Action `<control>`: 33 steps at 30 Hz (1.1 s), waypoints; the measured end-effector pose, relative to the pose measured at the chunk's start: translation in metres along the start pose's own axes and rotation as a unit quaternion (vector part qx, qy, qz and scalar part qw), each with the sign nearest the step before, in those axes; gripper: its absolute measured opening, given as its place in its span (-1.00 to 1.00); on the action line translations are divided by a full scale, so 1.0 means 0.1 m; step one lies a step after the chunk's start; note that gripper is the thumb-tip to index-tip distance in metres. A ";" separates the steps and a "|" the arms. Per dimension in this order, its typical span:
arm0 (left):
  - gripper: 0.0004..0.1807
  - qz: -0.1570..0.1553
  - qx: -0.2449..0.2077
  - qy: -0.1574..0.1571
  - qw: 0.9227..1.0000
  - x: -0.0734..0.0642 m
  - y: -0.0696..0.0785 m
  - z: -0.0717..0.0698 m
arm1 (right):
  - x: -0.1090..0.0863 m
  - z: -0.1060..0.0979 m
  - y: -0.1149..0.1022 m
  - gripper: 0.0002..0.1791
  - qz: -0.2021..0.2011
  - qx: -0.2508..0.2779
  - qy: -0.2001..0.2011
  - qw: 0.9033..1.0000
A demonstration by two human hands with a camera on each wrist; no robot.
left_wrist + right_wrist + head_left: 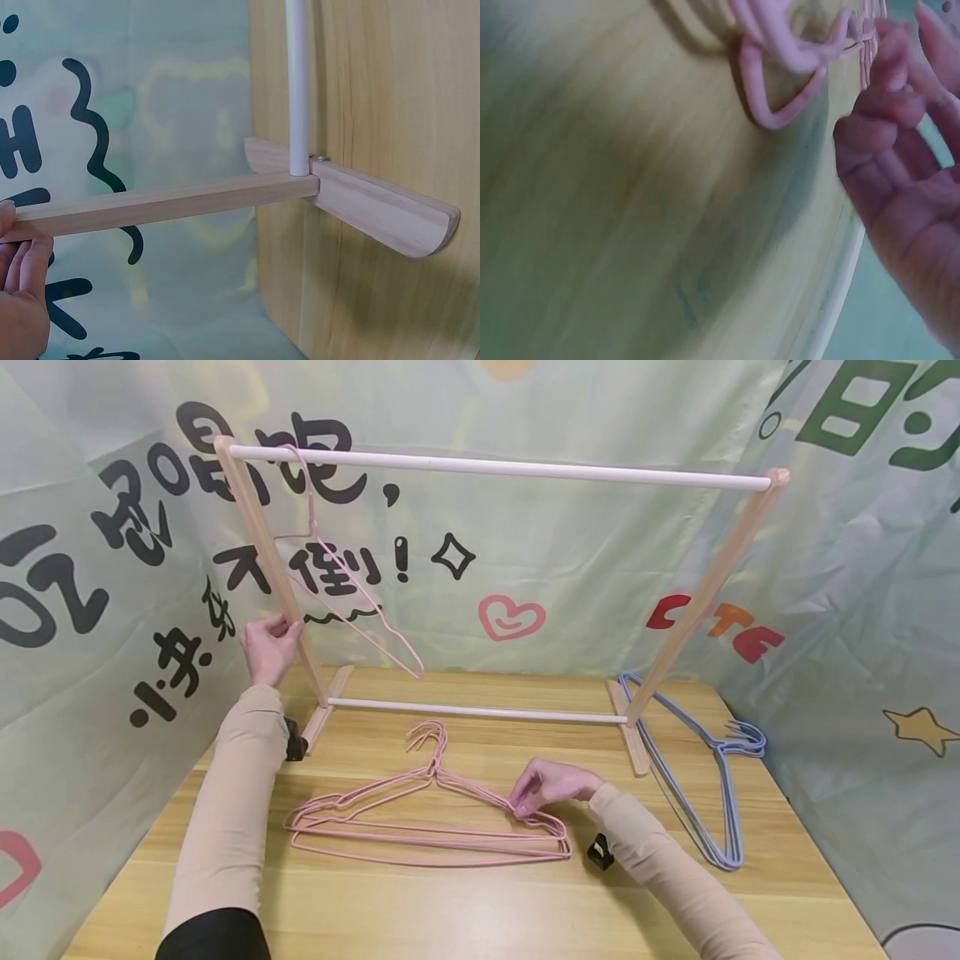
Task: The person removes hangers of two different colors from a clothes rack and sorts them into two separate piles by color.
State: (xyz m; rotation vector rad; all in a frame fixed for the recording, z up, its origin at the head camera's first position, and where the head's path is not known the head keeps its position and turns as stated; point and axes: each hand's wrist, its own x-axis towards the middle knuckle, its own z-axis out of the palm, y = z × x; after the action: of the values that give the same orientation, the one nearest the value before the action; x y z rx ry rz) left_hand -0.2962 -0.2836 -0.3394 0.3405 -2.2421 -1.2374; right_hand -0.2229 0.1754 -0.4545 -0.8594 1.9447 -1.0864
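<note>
My left hand (270,647) grips the left wooden post (172,204) of a clothes rack, fingers on one side and thumb on the other. One pink hanger (352,560) hangs from the rack's white top rail (495,467), close to that post. A stack of several pink hangers (427,837) lies flat on the table, hooks pointing to the back. At its right shoulder my right hand (553,787) pinches a pink hanger with thumb and fingertips. In the right wrist view the curled fingers (885,120) stand beside the hangers' pink ends (780,105).
Several blue hangers (727,810) lie at the right, partly behind the rack's right foot (628,727). A white lower rail (480,711) joins the two feet. Small black objects sit by the left foot (295,742) and near the right forearm (600,852). A printed cloth (525,552) surrounds the table.
</note>
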 end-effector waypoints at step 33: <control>-0.61 -0.016 -0.011 -0.008 1.000 -0.01 0.01 -0.02 | 1.14 -0.28 -2.07 -0.63 -0.160 0.147 0.240 0.946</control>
State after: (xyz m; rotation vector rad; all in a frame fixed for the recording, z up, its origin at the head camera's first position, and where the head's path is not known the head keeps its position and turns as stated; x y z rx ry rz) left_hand -0.2943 -0.2840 -0.3385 0.3615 -2.2430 -1.2844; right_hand -0.2640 0.0063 -0.2915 -0.8117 1.9826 -1.8720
